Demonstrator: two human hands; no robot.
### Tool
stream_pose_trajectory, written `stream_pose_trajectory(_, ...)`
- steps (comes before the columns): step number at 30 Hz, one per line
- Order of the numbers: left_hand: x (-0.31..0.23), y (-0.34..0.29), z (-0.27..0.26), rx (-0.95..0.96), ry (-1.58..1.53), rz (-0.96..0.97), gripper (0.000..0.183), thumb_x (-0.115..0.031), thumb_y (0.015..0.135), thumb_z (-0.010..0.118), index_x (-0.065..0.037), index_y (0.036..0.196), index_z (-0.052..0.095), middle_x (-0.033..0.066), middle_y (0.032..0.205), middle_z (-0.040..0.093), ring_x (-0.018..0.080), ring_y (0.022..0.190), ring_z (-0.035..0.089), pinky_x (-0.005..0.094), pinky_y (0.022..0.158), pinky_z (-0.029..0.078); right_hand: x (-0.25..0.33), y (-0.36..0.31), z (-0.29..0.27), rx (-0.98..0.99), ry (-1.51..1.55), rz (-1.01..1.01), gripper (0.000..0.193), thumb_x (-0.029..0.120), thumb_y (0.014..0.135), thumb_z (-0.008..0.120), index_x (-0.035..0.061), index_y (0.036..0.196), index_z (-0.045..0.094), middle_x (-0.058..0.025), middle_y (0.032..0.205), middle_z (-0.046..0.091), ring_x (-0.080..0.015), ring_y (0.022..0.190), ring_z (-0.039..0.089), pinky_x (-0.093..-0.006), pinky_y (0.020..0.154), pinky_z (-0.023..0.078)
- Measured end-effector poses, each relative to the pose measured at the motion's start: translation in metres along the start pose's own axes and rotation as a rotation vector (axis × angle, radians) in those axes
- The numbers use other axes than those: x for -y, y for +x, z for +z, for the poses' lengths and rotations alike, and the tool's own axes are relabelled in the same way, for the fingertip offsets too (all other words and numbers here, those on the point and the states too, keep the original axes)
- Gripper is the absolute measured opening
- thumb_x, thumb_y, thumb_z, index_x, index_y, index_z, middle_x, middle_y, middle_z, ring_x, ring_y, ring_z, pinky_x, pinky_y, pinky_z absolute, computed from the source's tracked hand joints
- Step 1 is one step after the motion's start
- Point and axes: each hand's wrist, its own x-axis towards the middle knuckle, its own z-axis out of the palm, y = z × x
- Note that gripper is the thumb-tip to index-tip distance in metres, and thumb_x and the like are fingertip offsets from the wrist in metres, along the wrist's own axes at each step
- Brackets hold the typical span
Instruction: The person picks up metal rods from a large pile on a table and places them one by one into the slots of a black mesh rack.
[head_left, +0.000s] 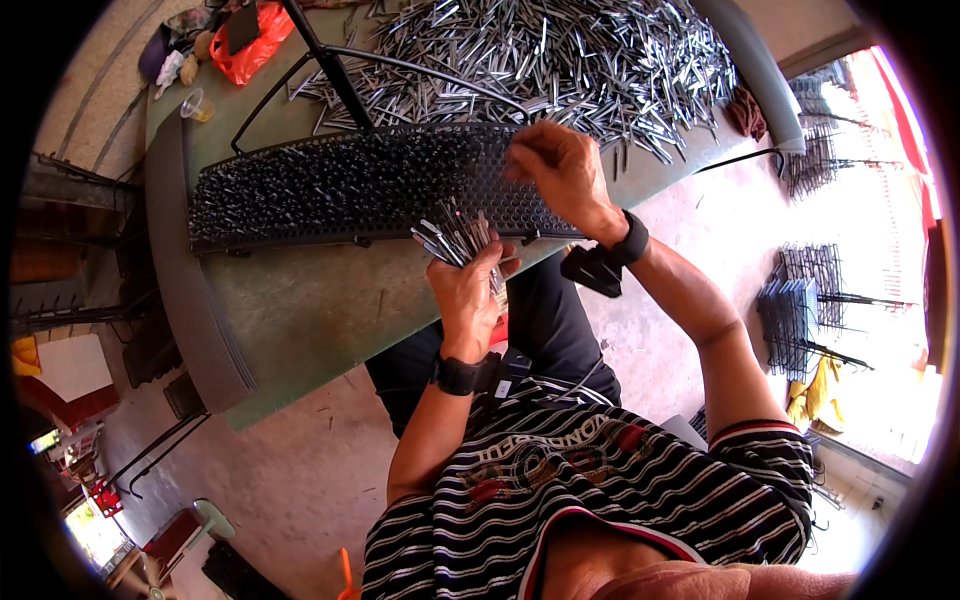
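My left hand (pixel 466 300) is closed around a bundle of thin metal pieces (pixel 450 236), whose ends fan out above the fingers. It sits just in front of a long black rack (pixel 510 192) perforated with small round holes. Many thin pieces (pixel 310 190) stand in the holes over the left and middle of the rack, while bare holes show toward its right end. Over that right end, my right hand (pixel 566 172) has its fingers bent together; the fingertips are blurred, and what they pinch, if anything, cannot be made out.
A large heap of loose metal pieces (pixel 540 60) covers the far part of the green table (pixel 300 310). A black metal frame (pixel 335 70) rises behind the rack. An orange plastic bag (pixel 262 45) and a clear cup (pixel 197 106) lie far left. Wire racks (pixel 800 290) stand at right.
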Motion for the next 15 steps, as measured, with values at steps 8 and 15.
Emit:
stream_pose_trajectory(8, -0.003, 0.0, -0.002, -0.017, 0.019, -0.017, 0.018, 0.009, 0.076, 0.06, 0.002, 0.092, 0.059, 0.0097, 0.078, 0.06, 0.0204, 0.062, 0.061, 0.0349, 0.055, 0.055, -0.025, 0.012, 0.005, -0.08, -0.241, -0.209, 0.012, 0.002, 0.082, 0.058, 0.0006, 0.092, 0.052, -0.0153, 0.078, 0.065, -0.0245, 0.068, 0.067, -0.0306, 0.057, 0.051)
stream_pose_trajectory(15, -0.008, -0.003, 0.0, -0.038, 0.013, -0.012, 0.023, 0.006, 0.077, 0.061, -0.001, 0.099, 0.06, 0.0069, 0.085, 0.062, 0.0182, 0.062, 0.059, 0.0341, 0.053, 0.053, -0.01, 0.019, -0.002, 0.084, -0.769, -0.454, 0.007, 0.005, 0.079, 0.059, 0.0022, 0.085, 0.058, -0.0134, 0.075, 0.059, -0.034, 0.067, 0.059, -0.0389, 0.055, 0.046)
